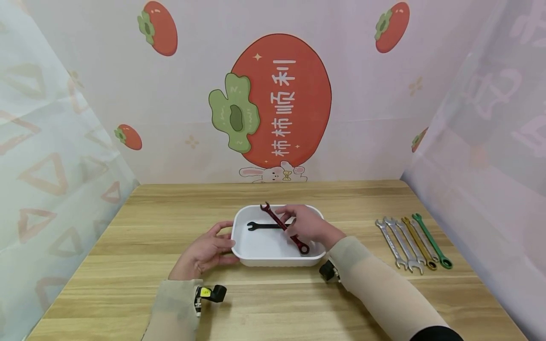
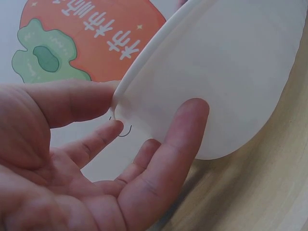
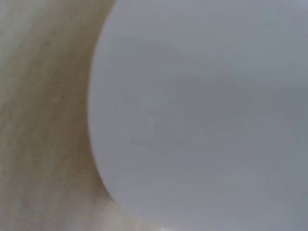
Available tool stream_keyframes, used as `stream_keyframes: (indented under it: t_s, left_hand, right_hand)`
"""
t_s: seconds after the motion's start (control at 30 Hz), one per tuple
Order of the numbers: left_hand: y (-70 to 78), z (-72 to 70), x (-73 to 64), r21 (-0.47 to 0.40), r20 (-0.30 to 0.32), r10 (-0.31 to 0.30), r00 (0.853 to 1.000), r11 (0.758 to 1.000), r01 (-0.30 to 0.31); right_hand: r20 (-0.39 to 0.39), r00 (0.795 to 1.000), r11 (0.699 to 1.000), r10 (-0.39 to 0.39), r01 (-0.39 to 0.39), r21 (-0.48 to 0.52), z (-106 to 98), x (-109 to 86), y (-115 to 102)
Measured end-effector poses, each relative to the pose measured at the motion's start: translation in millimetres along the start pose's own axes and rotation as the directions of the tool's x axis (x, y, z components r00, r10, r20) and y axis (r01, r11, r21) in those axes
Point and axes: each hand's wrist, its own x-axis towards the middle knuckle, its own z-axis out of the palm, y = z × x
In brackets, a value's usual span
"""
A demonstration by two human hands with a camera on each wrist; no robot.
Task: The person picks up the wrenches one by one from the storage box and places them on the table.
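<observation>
My right hand (image 1: 304,226) reaches over the white tray (image 1: 256,262) and holds a dark red wrench (image 1: 277,221) between thumb and fingers. The wrench slants, its open jaw near the far rim and its ring end toward the near right. Inside the tray lies a black wrench (image 1: 262,226), its right part hidden behind the red wrench and hand. My left hand (image 1: 211,251) touches the tray's left side, its fingers (image 2: 187,130) spread along the rim and outer wall. The right wrist view shows just the tray's blurred outer wall (image 3: 192,120).
On the right of the wooden table (image 1: 273,303) several wrenches lie side by side: silver ones (image 1: 391,244), a gold one (image 1: 420,244) and a green one (image 1: 432,241). A printed cloth backdrop (image 1: 362,142) stands behind the table, with cloth walls at both sides.
</observation>
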Motion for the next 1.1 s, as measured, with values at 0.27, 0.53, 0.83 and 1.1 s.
stream_keyframes:
  t_s: [0.27, 0.53, 0.83, 1.1]
  left_hand:
    - [0.6, 1.8, -0.4, 0.007, -0.008, -0.006, 1.000, 1.000, 0.006]
    - [-0.2, 1.4, 0.2, 0.004, 0.006, 0.000, 1.000, 1.000, 0.000]
    - [-0.4, 1.1, 0.0, -0.001, 0.008, 0.003, 1.000, 1.000, -0.003]
    - [-0.2, 2.7, -0.8, 0.004, -0.010, -0.002, 1.000, 1.000, 0.002]
  right_hand:
    - [0.002, 0.994, 0.904, 0.107, -0.098, 0.416, -7.8, 0.1, 1.0]
    - [-0.034, 0.990, 0.819, 0.134, -0.092, 0.567, -35.4, -7.9, 0.3]
    - [-0.094, 0.983, 0.687, 0.158, -0.041, 0.725, -83.3, -28.6, 13.3]
    - [-0.114, 0.975, 0.703, 0.190, -0.054, 0.709, -124.6, -57.2, 41.8]
